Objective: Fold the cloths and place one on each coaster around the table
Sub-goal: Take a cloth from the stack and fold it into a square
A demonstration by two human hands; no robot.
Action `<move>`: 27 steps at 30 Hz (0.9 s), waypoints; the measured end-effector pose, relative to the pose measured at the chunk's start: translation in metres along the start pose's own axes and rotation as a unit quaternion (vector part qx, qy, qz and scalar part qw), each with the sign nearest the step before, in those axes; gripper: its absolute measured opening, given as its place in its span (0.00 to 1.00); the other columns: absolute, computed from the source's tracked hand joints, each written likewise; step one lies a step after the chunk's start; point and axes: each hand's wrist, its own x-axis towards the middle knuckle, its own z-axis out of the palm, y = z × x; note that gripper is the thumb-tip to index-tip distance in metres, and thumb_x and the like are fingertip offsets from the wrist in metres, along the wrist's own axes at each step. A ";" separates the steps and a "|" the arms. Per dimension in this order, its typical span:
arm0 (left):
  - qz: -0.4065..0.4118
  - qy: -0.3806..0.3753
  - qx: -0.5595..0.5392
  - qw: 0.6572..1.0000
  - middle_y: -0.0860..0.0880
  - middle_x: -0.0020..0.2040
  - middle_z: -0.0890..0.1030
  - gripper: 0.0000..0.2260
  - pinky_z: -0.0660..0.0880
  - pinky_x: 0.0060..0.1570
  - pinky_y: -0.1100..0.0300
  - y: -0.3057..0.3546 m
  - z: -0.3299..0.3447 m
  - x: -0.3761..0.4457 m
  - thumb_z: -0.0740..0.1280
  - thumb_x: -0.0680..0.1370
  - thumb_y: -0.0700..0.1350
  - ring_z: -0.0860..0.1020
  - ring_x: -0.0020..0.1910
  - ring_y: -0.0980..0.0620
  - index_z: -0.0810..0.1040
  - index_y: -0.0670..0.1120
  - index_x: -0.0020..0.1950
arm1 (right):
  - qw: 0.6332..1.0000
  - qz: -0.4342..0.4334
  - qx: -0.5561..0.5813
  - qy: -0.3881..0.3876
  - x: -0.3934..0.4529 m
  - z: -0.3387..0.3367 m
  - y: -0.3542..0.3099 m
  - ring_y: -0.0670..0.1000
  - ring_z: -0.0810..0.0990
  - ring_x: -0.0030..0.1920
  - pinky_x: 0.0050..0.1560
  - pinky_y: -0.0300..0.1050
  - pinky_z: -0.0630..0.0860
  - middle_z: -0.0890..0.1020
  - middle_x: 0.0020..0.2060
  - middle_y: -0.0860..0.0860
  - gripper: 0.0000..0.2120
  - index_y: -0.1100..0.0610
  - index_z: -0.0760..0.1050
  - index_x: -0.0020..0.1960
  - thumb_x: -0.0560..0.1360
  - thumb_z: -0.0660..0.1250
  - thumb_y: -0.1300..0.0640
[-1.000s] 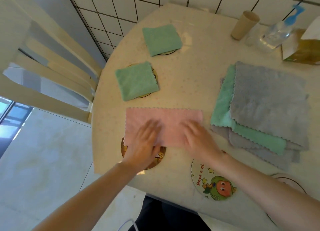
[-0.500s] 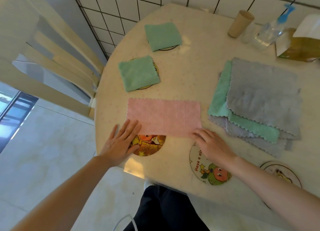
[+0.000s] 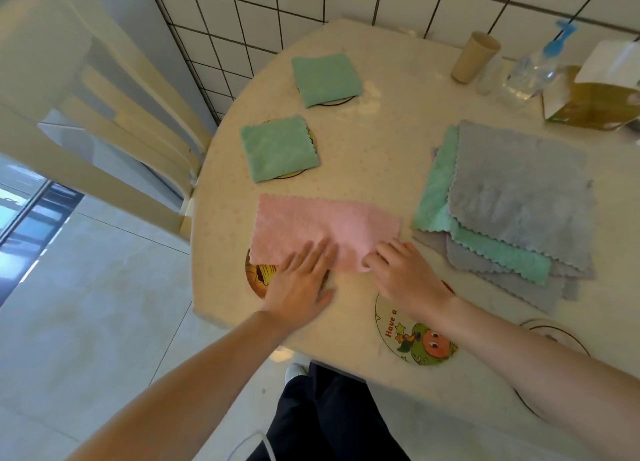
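The table [image 3: 398, 142] runs off the right edge. At centre the pink cloth [image 3: 311, 225] hides most of one coaster [image 3: 258, 280]. The left hand [image 3: 301, 284] lies flat and blurred, fingers spread on the cloth's near edge — the right hand [image 3: 405, 277] pinches its lower right corner.

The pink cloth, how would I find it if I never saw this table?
Look at the round table, at the near edge, where both hands rest. The pink cloth lies flat there as a long rectangle, partly covering a picture coaster. It is the only pink one; the others are green or grey.
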 end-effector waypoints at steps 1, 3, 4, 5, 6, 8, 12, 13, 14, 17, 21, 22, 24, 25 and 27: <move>-0.005 0.008 -0.015 1.000 0.49 0.77 0.61 0.33 0.65 0.70 0.48 0.011 -0.001 0.005 0.60 0.76 0.60 0.62 0.74 0.45 0.54 0.50 0.78 | 1.000 -0.009 0.022 0.003 -0.004 -0.006 -0.007 0.54 0.75 0.45 0.44 0.49 0.74 0.77 0.45 0.51 0.13 0.57 0.76 0.49 0.67 0.68 0.68; -0.011 0.022 -0.041 0.999 0.49 0.74 0.67 0.32 0.68 0.67 0.50 0.027 -0.002 0.012 0.60 0.75 0.61 0.67 0.72 0.44 0.60 0.49 0.76 | 0.997 -0.027 0.068 0.008 -0.013 -0.019 -0.021 0.51 0.75 0.45 0.45 0.45 0.74 0.77 0.44 0.50 0.09 0.57 0.76 0.50 0.71 0.64 0.65; -0.012 0.028 -0.053 0.998 0.48 0.72 0.70 0.31 0.70 0.65 0.50 0.031 -0.001 0.014 0.58 0.75 0.62 0.69 0.70 0.44 0.64 0.48 0.75 | 0.995 -0.037 0.093 0.011 -0.017 -0.024 -0.027 0.49 0.74 0.44 0.45 0.41 0.74 0.77 0.44 0.49 0.10 0.56 0.76 0.50 0.71 0.64 0.64; -0.006 0.027 -0.061 0.998 0.48 0.69 0.73 0.29 0.72 0.63 0.49 0.032 -0.001 0.015 0.57 0.76 0.62 0.72 0.68 0.43 0.68 0.47 0.73 | 0.992 -0.048 0.118 0.008 -0.021 -0.030 -0.032 0.46 0.74 0.43 0.44 0.37 0.72 0.77 0.43 0.48 0.10 0.55 0.76 0.51 0.71 0.64 0.65; 0.013 0.023 -0.061 0.998 0.47 0.67 0.75 0.27 0.73 0.62 0.48 0.032 0.002 0.015 0.57 0.76 0.59 0.73 0.66 0.42 0.71 0.47 0.71 | 0.988 -0.058 0.141 0.002 -0.025 -0.033 -0.036 0.44 0.73 0.43 0.43 0.35 0.70 0.77 0.43 0.48 0.10 0.55 0.76 0.51 0.72 0.64 0.64; 0.067 0.000 -0.062 0.996 0.47 0.69 0.74 0.22 0.70 0.65 0.46 0.027 0.009 0.010 0.62 0.77 0.49 0.71 0.68 0.41 0.70 0.47 0.71 | 0.982 -0.067 0.176 -0.004 -0.034 -0.034 -0.037 0.39 0.72 0.45 0.47 0.31 0.70 0.79 0.45 0.47 0.08 0.55 0.77 0.53 0.75 0.64 0.61; 0.105 -0.097 -0.126 0.982 0.51 0.74 0.66 0.23 0.56 0.74 0.47 0.002 0.008 -0.008 0.59 0.79 0.47 0.59 0.75 0.49 0.63 0.52 0.75 | 0.988 0.021 0.153 0.022 -0.046 -0.017 -0.005 0.45 0.75 0.56 0.56 0.34 0.72 0.77 0.56 0.49 0.14 0.56 0.73 0.62 0.77 0.62 0.61; 0.103 -0.092 -0.148 0.979 0.52 0.74 0.67 0.22 0.56 0.74 0.48 -0.005 0.005 -0.013 0.57 0.79 0.50 0.59 0.75 0.51 0.64 0.53 0.74 | 0.991 0.046 0.124 0.014 -0.047 -0.009 0.004 0.48 0.75 0.58 0.56 0.40 0.75 0.76 0.59 0.51 0.17 0.57 0.71 0.65 0.76 0.63 0.61; 0.098 -0.092 -0.170 0.976 0.54 0.73 0.68 0.21 0.56 0.74 0.50 -0.010 0.001 -0.019 0.55 0.80 0.53 0.59 0.75 0.54 0.65 0.54 0.74 | 0.993 0.065 0.094 -0.014 -0.046 -0.001 0.011 0.50 0.73 0.62 0.58 0.46 0.76 0.73 0.64 0.52 0.21 0.57 0.67 0.69 0.76 0.63 0.61; 0.082 -0.095 -0.243 0.962 0.57 0.72 0.69 0.22 0.54 0.75 0.55 -0.019 -0.010 -0.034 0.53 0.80 0.59 0.60 0.74 0.59 0.68 0.54 0.72 | 0.988 0.066 0.075 -0.118 -0.039 0.019 0.014 0.49 0.61 0.71 0.66 0.49 0.69 0.60 0.73 0.50 0.34 0.53 0.51 0.76 0.76 0.64 0.52; 0.071 -0.076 -0.318 0.942 0.55 0.71 0.69 0.25 0.56 0.74 0.59 -0.023 -0.017 -0.050 0.50 0.80 0.62 0.62 0.73 0.59 0.69 0.51 0.71 | 0.981 0.002 0.143 -0.129 -0.020 0.030 -0.009 0.49 0.58 0.72 0.71 0.47 0.61 0.59 0.73 0.51 0.38 0.56 0.53 0.75 0.72 0.69 0.53; 0.071 -0.077 -0.320 0.942 0.54 0.72 0.69 0.25 0.55 0.74 0.60 -0.024 -0.016 -0.054 0.51 0.80 0.61 0.61 0.74 0.58 0.69 0.51 0.72 | 0.979 -0.017 0.161 -0.121 -0.016 0.033 -0.013 0.50 0.60 0.72 0.71 0.48 0.62 0.62 0.72 0.51 0.35 0.57 0.58 0.74 0.71 0.70 0.58; 0.086 -0.081 -0.299 0.947 0.52 0.72 0.68 0.23 0.53 0.74 0.62 -0.027 -0.013 -0.060 0.55 0.81 0.58 0.60 0.74 0.57 0.68 0.50 0.72 | 0.984 -0.082 0.149 -0.058 -0.011 0.040 -0.019 0.52 0.67 0.68 0.68 0.51 0.67 0.71 0.67 0.53 0.25 0.57 0.69 0.68 0.72 0.66 0.63; 0.096 -0.084 -0.279 0.952 0.52 0.73 0.68 0.21 0.52 0.74 0.64 -0.028 -0.012 -0.063 0.57 0.81 0.54 0.59 0.75 0.57 0.68 0.50 0.72 | 0.983 -0.120 0.132 -0.034 -0.010 0.042 -0.018 0.53 0.71 0.66 0.65 0.51 0.70 0.75 0.63 0.53 0.20 0.56 0.72 0.65 0.73 0.63 0.63; 0.096 -0.091 -0.243 0.961 0.52 0.73 0.68 0.19 0.51 0.73 0.67 -0.032 -0.005 -0.071 0.60 0.81 0.48 0.59 0.74 0.59 0.69 0.48 0.72 | 0.977 -0.186 0.102 -0.025 -0.013 0.045 -0.013 0.52 0.76 0.62 0.62 0.50 0.73 0.80 0.59 0.51 0.17 0.56 0.77 0.61 0.74 0.59 0.61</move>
